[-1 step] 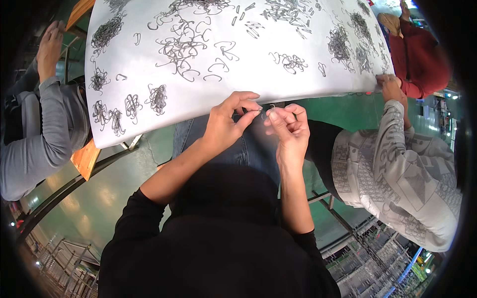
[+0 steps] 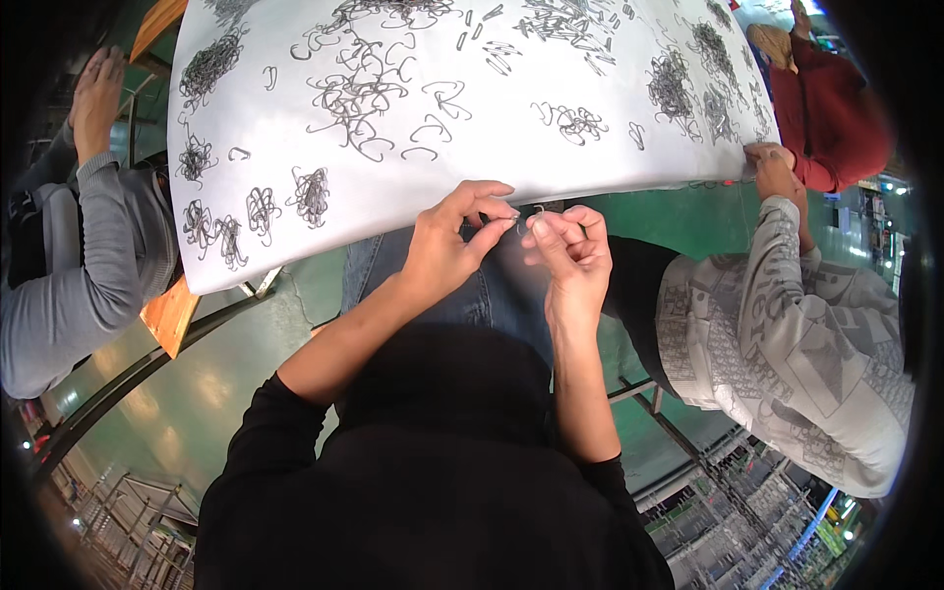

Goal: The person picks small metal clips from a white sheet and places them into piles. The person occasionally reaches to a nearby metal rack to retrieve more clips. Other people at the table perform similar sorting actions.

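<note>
Just off the near edge of the white-covered table (image 2: 492, 162), my two hands are close together. My left hand (image 2: 447, 241) pinches a tiny metal piece between thumb and forefinger; its shape is mostly hidden. In my right hand (image 2: 570, 261), thumb and fingers close on a small curved wire hook (image 2: 539, 209), whose tip shows above them. Loose dark S-shaped wire hooks (image 2: 364, 98) spread over the table's middle. Nearer my left lie small bunches of hooks (image 2: 312, 197). Another small cluster of hooks (image 2: 580, 124) lies beyond my right hand.
Thin straight metal links (image 2: 570, 34) lie farther back, and denser heaps of hooks (image 2: 672, 84) sit at the right. A person in a grey sweater (image 2: 74, 285) is at my left. Another in a patterned top (image 2: 787, 324) works at the right edge, with someone in dark red (image 2: 836, 118) beyond.
</note>
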`<state>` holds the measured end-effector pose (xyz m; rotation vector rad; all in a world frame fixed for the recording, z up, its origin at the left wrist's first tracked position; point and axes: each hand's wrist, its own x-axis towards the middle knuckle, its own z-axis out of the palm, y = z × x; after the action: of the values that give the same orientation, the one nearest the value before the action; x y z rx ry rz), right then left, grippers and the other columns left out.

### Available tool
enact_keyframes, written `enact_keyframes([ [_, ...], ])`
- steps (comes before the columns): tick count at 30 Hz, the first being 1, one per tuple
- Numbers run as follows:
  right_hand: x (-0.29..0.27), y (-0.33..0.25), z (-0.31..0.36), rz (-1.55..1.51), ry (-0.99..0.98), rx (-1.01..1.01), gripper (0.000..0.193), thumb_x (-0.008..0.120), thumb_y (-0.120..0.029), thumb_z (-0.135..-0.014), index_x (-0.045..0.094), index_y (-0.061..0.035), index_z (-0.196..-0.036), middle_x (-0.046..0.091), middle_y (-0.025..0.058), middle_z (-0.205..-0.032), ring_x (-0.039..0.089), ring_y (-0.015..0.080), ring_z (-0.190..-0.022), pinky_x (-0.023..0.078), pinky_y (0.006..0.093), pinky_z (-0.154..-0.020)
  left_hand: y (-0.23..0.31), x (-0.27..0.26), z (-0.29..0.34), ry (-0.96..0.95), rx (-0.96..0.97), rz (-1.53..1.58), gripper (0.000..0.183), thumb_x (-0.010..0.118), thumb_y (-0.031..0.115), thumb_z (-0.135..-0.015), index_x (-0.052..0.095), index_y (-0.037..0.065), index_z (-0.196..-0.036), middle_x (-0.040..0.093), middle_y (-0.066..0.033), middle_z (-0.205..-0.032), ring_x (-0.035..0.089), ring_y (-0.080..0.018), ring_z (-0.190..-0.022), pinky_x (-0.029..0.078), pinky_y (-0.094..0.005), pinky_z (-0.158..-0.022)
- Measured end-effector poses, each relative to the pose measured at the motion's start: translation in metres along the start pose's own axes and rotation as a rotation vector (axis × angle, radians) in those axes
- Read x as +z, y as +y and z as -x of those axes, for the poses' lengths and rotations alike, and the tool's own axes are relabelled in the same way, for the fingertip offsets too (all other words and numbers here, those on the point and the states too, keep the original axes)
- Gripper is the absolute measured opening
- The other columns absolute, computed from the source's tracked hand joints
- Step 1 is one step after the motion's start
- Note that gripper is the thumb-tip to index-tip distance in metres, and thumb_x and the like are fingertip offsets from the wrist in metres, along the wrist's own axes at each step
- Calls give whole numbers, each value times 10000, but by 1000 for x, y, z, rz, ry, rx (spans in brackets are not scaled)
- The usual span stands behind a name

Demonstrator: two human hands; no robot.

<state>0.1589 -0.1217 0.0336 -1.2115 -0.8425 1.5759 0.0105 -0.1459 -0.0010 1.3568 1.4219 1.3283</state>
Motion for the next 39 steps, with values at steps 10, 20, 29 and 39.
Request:
enact_keyframes([
  [10, 12, 22, 1, 62, 77, -434, 233, 619, 59, -895, 430, -37, -990, 630, 162, -966, 647, 150, -780, 561, 265, -672, 3, 5, -6, -6, 65, 21, 290, 710, 39, -836, 617, 12, -1109, 711, -75, -1018, 659, -149, -852, 518, -279, -759],
  [20, 3, 28, 0, 119, 44, -575, 251, 602, 86, -894, 404, -56, -950, 625, 160, -957, 619, 140, -752, 549, 264, -677, -53, -42, -176, 246, 279, -783, 160, 644, 89, -845, 685, 2, -973, 674, -157, -963, 619, -315, -883, 517, -381, -807],
  [29, 1, 33, 6, 218, -34, -600, 239, 608, 91, -889, 425, -51, -947, 627, 151, -950, 623, 131, -768, 543, 259, -702, -56, -28, -211, 24, 254, -1309, 167, 582, 10, -767, 639, -3, -923, 657, -142, -950, 644, -314, -908, 549, -408, -785],
  [39, 4, 30, 8, 203, -33, -626, 197, 621, 96, -877, 464, -17, -914, 656, 148, -951, 648, 126, -776, 550, 247, -694, 27, -18, -61, -171, -284, 57, 165, 724, 158, -854, 713, 21, -945, 701, -22, -791, 593, -55, -699, 501, -237, -646],
])
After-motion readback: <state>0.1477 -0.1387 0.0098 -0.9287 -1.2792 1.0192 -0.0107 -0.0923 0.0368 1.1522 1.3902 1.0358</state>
